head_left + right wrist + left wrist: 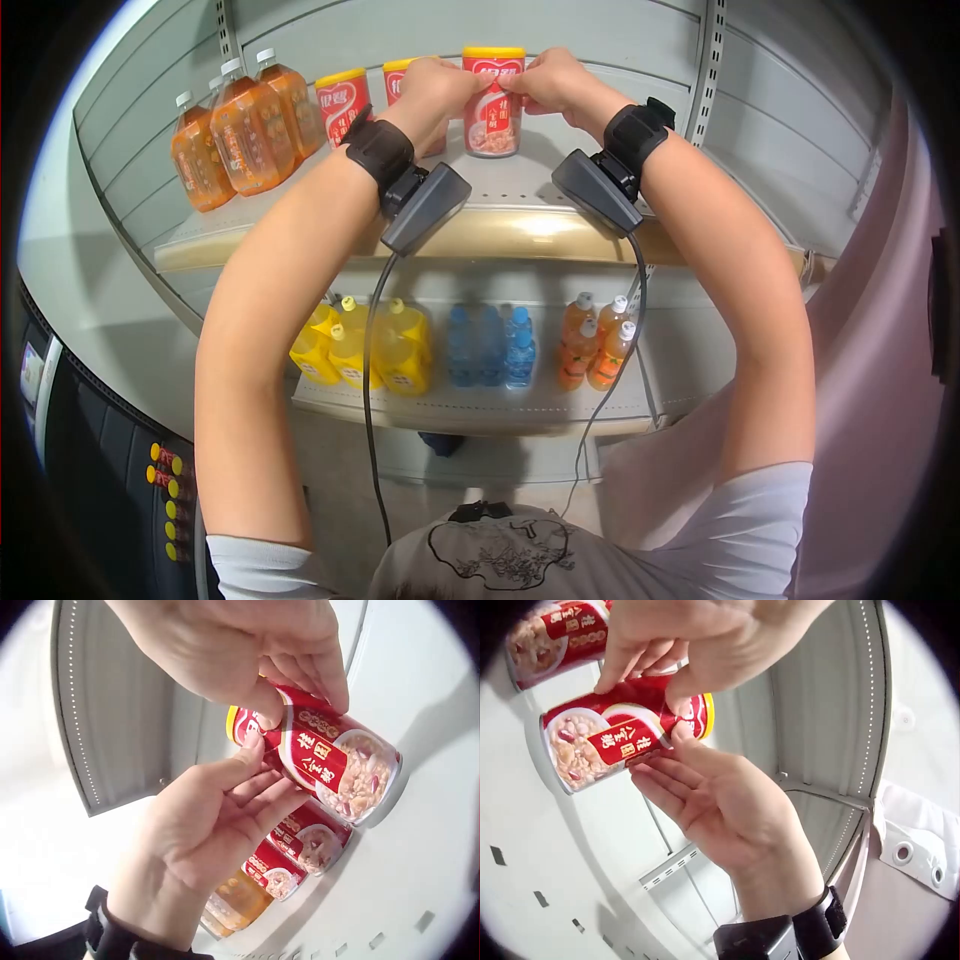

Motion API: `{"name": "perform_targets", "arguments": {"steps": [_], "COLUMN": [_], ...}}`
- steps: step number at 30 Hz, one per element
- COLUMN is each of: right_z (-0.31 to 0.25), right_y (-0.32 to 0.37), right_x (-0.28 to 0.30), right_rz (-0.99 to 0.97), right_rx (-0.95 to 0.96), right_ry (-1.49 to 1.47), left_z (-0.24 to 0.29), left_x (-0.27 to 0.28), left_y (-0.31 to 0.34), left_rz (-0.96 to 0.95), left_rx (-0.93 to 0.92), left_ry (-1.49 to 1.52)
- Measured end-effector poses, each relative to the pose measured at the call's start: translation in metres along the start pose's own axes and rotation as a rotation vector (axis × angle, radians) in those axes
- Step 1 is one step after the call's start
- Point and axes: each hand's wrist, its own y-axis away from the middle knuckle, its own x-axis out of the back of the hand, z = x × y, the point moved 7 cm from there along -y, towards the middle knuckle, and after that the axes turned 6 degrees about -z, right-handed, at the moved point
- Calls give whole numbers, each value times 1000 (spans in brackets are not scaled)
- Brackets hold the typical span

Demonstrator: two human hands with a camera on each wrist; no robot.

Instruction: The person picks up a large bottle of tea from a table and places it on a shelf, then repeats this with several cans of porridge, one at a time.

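A red congee can with a yellow lid stands upright on the upper shelf. My left hand holds its left side and my right hand its right. In the left wrist view, both thumbs press the front of the can close to the lid, while the fingers lie along its sides. Left of it are two matching cans: one in plain sight, the other partly hidden behind my left hand. The right wrist view shows the held can with its base at the shelf surface.
Orange drink bottles stand at the upper shelf's left end. Below, the lower shelf carries yellow bottles, blue bottles and small orange bottles. Cables hang from both wrist cameras. A pale curtain is at the right.
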Motion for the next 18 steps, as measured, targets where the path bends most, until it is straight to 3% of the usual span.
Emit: {"name": "perform_targets", "arguments": {"steps": [4,13,18], "right_z": [6,9,19], "right_y": [-4,-4,-12], "right_x": [-3,-1,0], "right_rz": [-16,9,9], "right_rx": [-28,-39,-69], "right_ry": [15,1,1], "left_z": [3,-12,-20], "left_x": [0,-7,-9], "left_y": [14,-9,-24], "left_rz": [-45,-55,-13], "left_rx": [94,44,87], "left_ry": [-40,53,-69]}}
